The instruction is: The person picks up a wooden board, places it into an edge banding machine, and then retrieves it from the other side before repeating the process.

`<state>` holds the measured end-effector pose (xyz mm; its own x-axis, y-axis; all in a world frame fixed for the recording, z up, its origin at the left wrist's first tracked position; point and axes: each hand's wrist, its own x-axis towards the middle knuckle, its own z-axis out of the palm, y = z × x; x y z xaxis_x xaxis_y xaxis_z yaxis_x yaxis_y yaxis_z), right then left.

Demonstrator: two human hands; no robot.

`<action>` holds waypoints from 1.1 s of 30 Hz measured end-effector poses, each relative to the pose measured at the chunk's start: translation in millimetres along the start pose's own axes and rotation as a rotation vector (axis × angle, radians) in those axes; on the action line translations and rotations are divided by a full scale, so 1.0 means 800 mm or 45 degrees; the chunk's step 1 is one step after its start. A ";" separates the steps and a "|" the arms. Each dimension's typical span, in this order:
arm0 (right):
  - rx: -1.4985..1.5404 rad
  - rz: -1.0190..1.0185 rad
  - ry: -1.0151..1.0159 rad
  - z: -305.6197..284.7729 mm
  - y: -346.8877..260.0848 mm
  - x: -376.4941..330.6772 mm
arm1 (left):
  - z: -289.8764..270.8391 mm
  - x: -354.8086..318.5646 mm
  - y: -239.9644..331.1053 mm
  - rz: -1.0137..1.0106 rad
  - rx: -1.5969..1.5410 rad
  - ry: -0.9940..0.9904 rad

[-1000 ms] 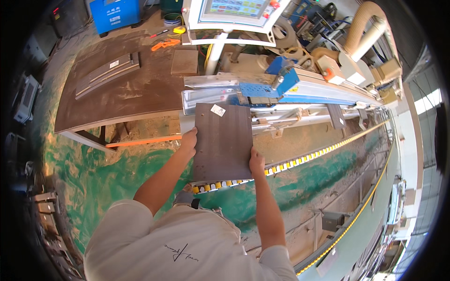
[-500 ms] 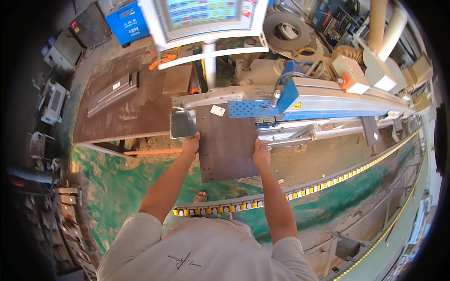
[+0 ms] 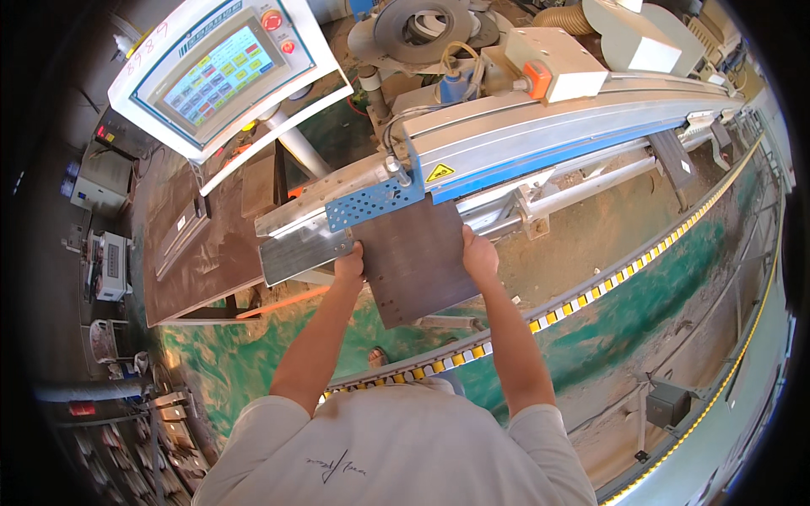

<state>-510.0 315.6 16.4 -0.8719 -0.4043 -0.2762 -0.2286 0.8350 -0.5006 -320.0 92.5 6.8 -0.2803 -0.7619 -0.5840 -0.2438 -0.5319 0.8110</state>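
Observation:
A dark brown rectangular board point(image 3: 418, 266) with small holes along its left and near edges is held flat between my two hands. My left hand point(image 3: 349, 264) grips its left edge, beside a bare metal plate point(image 3: 302, 255). On the opposite edge, my right hand point(image 3: 480, 257) is closed with the thumb on top. The board's far end reaches beneath a blue perforated plate point(image 3: 363, 207) and the blue-edged beam of a long machine point(image 3: 540, 143). That far end is hidden, so I cannot tell whether it touches anything inside.
A control panel point(image 3: 219, 80) with a lit touchscreen stands at the far left, above a brown table point(image 3: 186, 291) holding dark strips point(image 3: 181, 236). A rail of yellow and white rollers point(image 3: 591, 295) curves away rightward. Another dark panel point(image 3: 671, 156) sticks out farther along the machine.
The board has slid farther under the blue plate and beam, hiding its white label. Both hands still hold its sides. My view has turned, shifting the control panel leftward.

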 end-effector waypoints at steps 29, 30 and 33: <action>0.833 2.353 2.000 0.383 0.150 -1.282 | -0.077 -0.277 -0.254 -1.134 -0.073 -1.712; 0.237 2.638 1.808 0.423 0.090 -1.378 | -0.129 -0.329 -0.301 -1.255 0.368 -1.635; 0.231 2.998 1.713 0.456 0.033 -1.384 | -0.265 -0.337 -0.375 -0.858 1.165 -2.064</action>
<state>607.1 649.0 9.9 0.6514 0.7499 0.1159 0.7236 -0.5680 -0.3922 25.6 378.8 -71.2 -0.2603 0.7193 -0.6441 -0.8263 0.1792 0.5340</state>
